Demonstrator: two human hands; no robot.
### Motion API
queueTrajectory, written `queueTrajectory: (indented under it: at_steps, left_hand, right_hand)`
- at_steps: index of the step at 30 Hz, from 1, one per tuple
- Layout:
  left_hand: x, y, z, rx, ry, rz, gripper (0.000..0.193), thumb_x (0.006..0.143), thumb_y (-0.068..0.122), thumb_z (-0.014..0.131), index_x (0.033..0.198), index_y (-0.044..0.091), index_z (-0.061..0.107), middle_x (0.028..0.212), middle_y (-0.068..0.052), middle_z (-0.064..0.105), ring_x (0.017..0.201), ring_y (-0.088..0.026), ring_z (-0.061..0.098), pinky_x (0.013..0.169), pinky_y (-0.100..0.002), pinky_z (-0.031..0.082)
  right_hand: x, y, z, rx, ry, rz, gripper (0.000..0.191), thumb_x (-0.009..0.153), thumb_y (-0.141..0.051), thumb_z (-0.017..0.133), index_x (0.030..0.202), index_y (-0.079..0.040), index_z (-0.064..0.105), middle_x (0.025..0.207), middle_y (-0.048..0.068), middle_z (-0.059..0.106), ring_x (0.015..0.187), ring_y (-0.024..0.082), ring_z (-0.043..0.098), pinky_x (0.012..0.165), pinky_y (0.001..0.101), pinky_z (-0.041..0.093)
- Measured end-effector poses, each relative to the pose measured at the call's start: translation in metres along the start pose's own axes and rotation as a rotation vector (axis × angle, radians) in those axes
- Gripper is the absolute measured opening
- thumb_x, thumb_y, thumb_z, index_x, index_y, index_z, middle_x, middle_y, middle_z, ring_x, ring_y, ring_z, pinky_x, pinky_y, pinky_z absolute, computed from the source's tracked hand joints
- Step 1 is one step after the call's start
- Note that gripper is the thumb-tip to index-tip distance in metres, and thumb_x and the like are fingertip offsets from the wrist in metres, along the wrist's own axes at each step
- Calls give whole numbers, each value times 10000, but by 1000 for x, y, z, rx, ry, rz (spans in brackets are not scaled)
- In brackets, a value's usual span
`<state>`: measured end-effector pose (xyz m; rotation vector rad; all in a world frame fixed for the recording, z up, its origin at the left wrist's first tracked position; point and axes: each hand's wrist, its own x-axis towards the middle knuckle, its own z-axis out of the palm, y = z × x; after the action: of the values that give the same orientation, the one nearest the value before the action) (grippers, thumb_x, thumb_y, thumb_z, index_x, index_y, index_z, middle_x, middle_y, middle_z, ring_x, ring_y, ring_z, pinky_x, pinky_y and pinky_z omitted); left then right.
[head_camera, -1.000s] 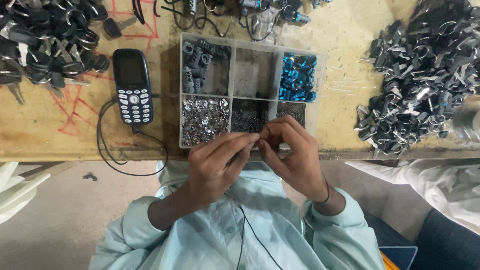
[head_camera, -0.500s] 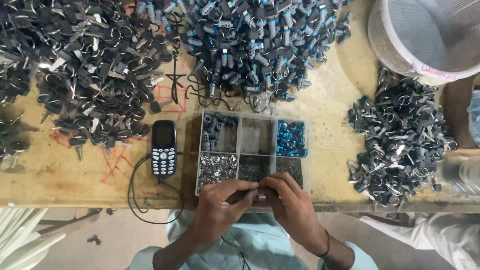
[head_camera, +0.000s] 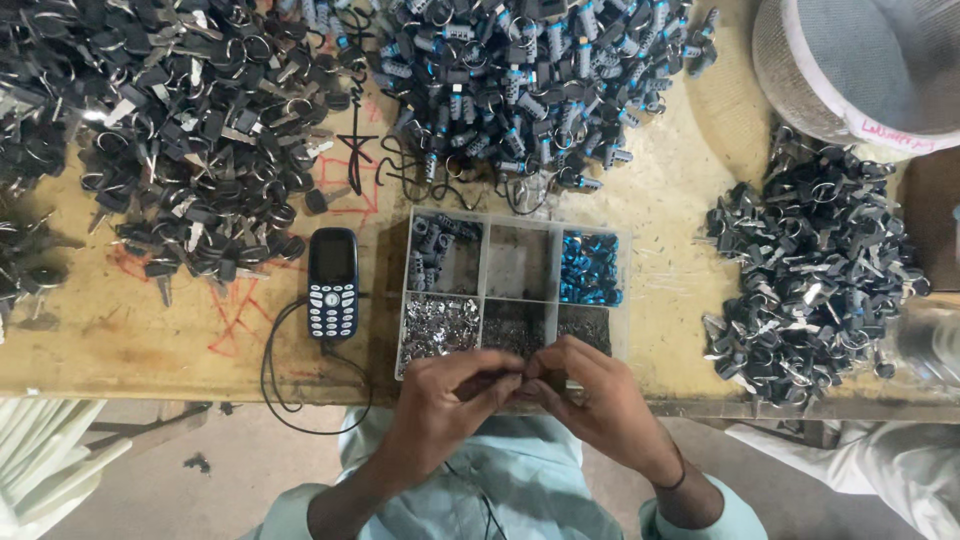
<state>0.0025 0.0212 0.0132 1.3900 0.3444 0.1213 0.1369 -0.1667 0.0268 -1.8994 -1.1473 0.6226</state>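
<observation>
Looking down from the head view, I see my left hand (head_camera: 445, 400) and my right hand (head_camera: 590, 400) meeting fingertip to fingertip just over the near edge of the tabletop (head_camera: 680, 230); each grip is pressed together, pinching a small dark part (head_camera: 522, 372) between them; the part is mostly hidden by the fingers, so I cannot tell its shape. It sits right at the near wall of a clear compartment tray (head_camera: 625, 290), which lies just beyond the hands; the tray's far-right cell holds blue pieces (head_camera: 588, 268), its far-left cell grey cylinders (head_camera: 437, 250), and its near-left cell small silvery bits (head_camera: 440, 325). Just left of the tray lies a dark keypad phone (head_camera: 333, 282) with a black cable (head_camera: 275, 380) looping off the tabletop edge. Heaps of black-headed keys (head_camera: 190, 120) cover the far left; a pile with blue accents (head_camera: 530, 80) lies beyond the tray; another key heap (head_camera: 810, 270) lies to the right, near a white-rimmed mesh basket (head_camera: 800, 60).
</observation>
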Motion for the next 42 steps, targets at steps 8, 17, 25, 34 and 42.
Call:
queueTrajectory:
  at_steps: [8, 17, 25, 34, 42]
  left_hand:
    - [8, -13, -7, -332, -244, -342, 162, 927, 113, 701, 1028, -13, 713, 801, -37, 715, 678, -73, 678, 602, -253, 586]
    - [11, -22, -2, -83, -116, -185, 102, 887, 60, 714, 950, -17, 736, 722, -28, 712, 633, -53, 663, 568, -225, 556]
    - [16, -28, -5, -68, -121, -178, 102, 893, 74, 706, 954, -8, 718, 739, -15, 711, 649, -47, 668, 592, -225, 573]
    - [15, -22, -4, 55, -137, -62, 100, 884, 97, 729, 938, 13, 724, 724, -4, 704, 653, -34, 643, 597, -227, 546]
    - [11, -20, 1, 84, -120, -78, 114, 891, 120, 739, 939, 17, 726, 739, 2, 701, 664, -34, 609, 598, -231, 523]
  right_hand:
    - [6, 5, 12, 880, -104, 350, 279, 980, -24, 700, 1224, 1, 567, 1052, 122, 639, 963, 209, 640, 821, 314, 546]
    - [4, 7, -31, -631, -171, 201, 168, 880, -220, 717, 1020, -131, 689, 941, 62, 689, 796, 308, 687, 654, 450, 528]
    - [9, 18, -23, -677, -148, 131, 199, 840, -230, 698, 959, -84, 634, 863, 94, 612, 773, 335, 666, 600, 492, 493]
    - [4, 19, -24, -484, 69, 231, 121, 854, -160, 719, 953, -114, 667, 893, 53, 690, 744, 310, 698, 608, 427, 537]
    - [-12, 20, -30, -91, 235, 379, 109, 896, -42, 711, 989, -35, 657, 861, 104, 722, 692, 207, 709, 616, 312, 561]
